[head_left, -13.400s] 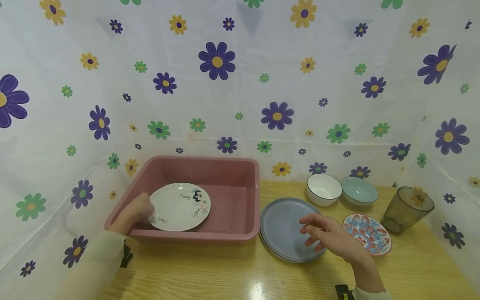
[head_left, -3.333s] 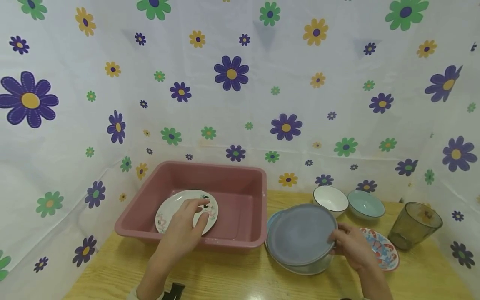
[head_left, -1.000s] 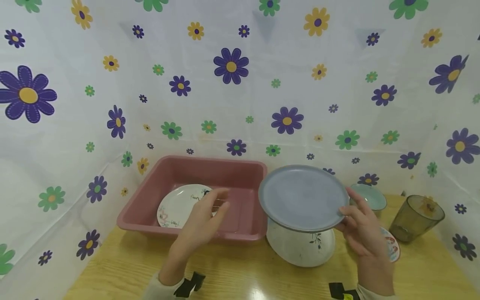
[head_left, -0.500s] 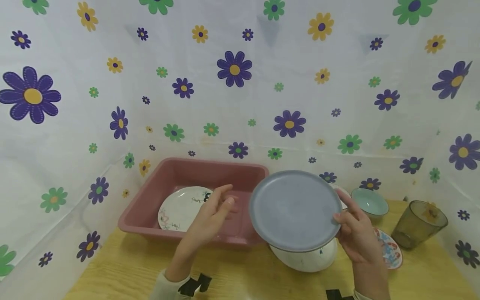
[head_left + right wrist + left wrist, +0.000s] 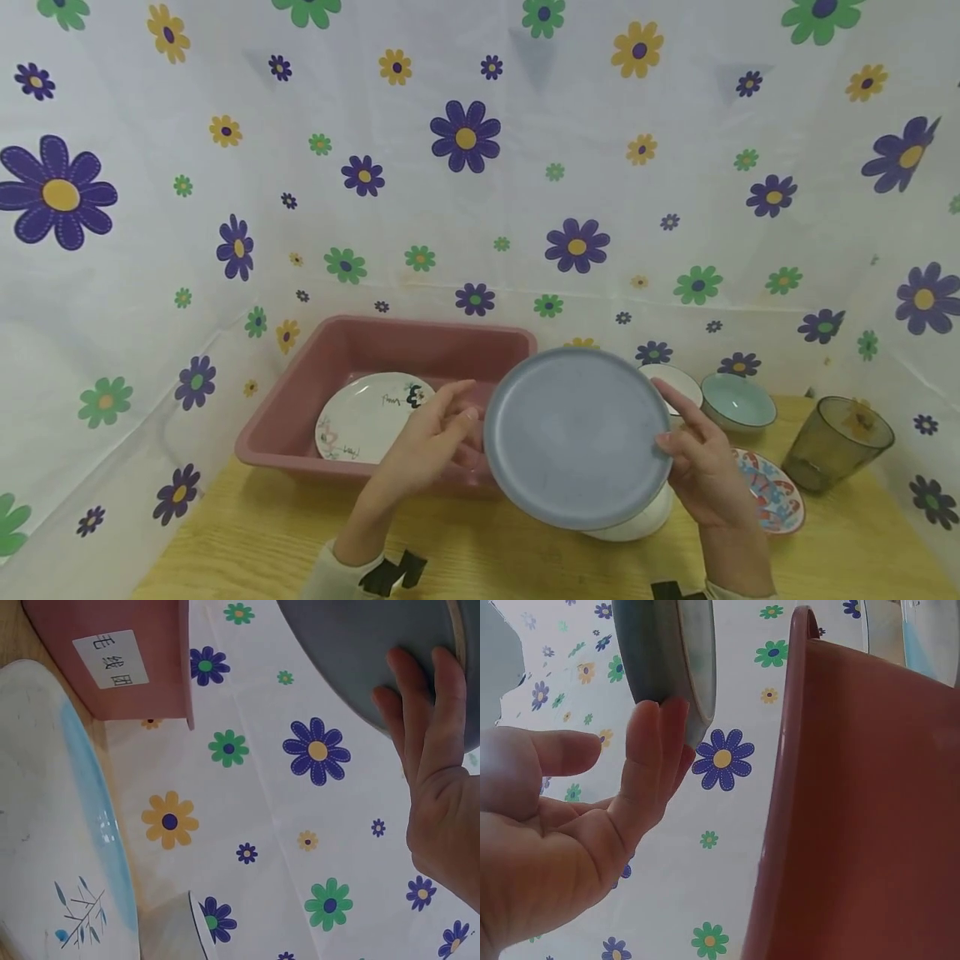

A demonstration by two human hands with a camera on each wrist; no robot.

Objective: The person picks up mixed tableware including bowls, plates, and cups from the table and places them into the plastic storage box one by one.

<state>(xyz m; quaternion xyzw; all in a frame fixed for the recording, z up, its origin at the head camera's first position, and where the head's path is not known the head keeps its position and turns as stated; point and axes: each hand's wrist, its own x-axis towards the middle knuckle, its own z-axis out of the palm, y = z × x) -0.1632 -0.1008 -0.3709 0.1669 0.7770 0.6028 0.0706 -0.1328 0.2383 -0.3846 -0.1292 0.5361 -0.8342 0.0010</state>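
Observation:
My right hand [image 5: 708, 467] grips a round grey-blue plate [image 5: 577, 437] by its right edge, thumb on the upper face and fingers spread beneath in the right wrist view. The plate hangs tilted above the table. At its left side is my left hand [image 5: 423, 442], fingers loosely extended and thumb apart. In the left wrist view its fingertips [image 5: 643, 724] meet the plate's rim, though firm contact is hard to tell. Below lies a white plate with a blue edge and leaf pattern [image 5: 67, 825], mostly hidden in the head view. A white floral plate [image 5: 363, 417] lies in the pink basin [image 5: 330, 473].
Behind my right hand stand a white bowl [image 5: 678, 379] and a pale green bowl [image 5: 738, 402]. A red-and-blue patterned dish [image 5: 776, 496] and a brownish glass cup [image 5: 836, 446] are at the right. Flowered sheeting [image 5: 480, 208] encloses the wooden table [image 5: 480, 550].
Earlier my left hand was at the floral plate in the basin. My right hand has since raised the grey-blue plate off the leaf-patterned one and tilted it; lately it moved left, my left hand slightly right.

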